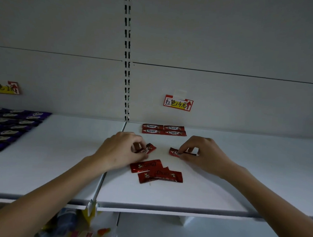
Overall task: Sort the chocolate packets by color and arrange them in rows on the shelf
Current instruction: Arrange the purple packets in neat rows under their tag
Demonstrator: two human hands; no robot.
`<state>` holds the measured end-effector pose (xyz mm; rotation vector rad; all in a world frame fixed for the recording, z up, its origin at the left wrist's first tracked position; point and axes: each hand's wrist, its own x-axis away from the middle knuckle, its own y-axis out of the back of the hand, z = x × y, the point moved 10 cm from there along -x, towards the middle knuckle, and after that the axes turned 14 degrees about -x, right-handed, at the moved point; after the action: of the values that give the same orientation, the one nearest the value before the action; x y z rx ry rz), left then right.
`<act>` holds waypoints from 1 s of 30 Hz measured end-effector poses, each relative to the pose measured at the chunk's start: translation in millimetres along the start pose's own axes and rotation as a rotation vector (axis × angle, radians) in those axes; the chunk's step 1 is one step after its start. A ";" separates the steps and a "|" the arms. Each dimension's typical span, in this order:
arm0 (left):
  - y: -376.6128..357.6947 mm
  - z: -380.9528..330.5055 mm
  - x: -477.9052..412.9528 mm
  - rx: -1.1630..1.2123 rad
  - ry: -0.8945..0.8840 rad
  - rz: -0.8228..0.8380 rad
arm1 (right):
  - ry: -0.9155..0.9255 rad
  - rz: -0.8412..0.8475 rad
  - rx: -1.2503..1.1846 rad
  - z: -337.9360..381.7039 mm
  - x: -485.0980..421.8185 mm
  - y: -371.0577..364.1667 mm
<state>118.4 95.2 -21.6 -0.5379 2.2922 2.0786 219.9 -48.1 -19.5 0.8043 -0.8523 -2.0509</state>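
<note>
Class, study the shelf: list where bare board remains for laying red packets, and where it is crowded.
Bare: the board right of the red rows and the right hand; the strip from the loose pile to the front edge; the left board between purple packets and divider. Crowded: the centre, where left hand and right hand pinch packets beside the pile.

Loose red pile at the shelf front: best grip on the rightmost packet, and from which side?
Probably pinch the rightmost packet by its crimped right end, coming from the right. It lies flat, and that end sits clear on the shelf, while its left end overlaps the other pile packets.
</note>
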 end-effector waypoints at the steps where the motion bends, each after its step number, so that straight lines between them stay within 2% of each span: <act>1: -0.3 1.2 -3.7 0.009 -0.013 0.008 | 0.004 -0.013 0.008 -0.7 -1.3 1.4; 7: -5.8 7.1 -16.9 -0.019 -0.108 0.050 | 0.015 -0.005 0.012 -8.1 -9.5 5.6; 13: -4.6 8.0 -24.3 0.039 -0.164 -0.050 | 0.045 -0.002 -0.031 -9.9 -23.0 6.1; 25: -6.4 -0.7 -43.0 -0.061 -0.264 -0.148 | 0.104 -0.037 0.012 -18.2 -45.2 7.2; 30: -10.5 0.4 -51.6 -0.061 -0.271 -0.121 | 0.087 -0.014 0.052 -20.8 -53.8 4.3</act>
<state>169.5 107.8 -20.0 -0.3593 2.0033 2.0283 265.0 -12.1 -14.6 0.9238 -0.8566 -1.9978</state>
